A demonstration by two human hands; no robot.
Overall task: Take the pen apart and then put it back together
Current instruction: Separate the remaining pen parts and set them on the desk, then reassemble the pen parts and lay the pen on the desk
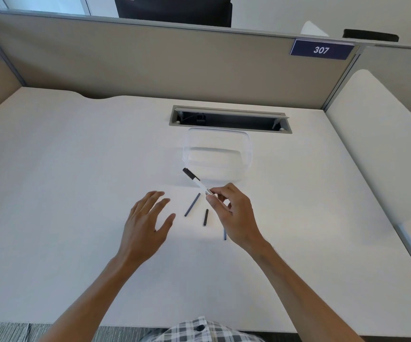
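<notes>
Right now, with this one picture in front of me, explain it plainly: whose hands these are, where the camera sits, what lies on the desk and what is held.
There is no machine here. A person wears a wide-angle camera on the head, which looks forward and down, so both bare arms reach in from the bottom edge. The right hand pinches a white pen body with a black cap between thumb and fingers, the capped end pointing up and away. The left hand is open with fingers spread and holds nothing. On the white desk between the hands lie loose pen parts: a thin bluish tube, a short black piece, and another thin piece partly hidden by the right hand. Behind them stands a clear plastic container.
</notes>
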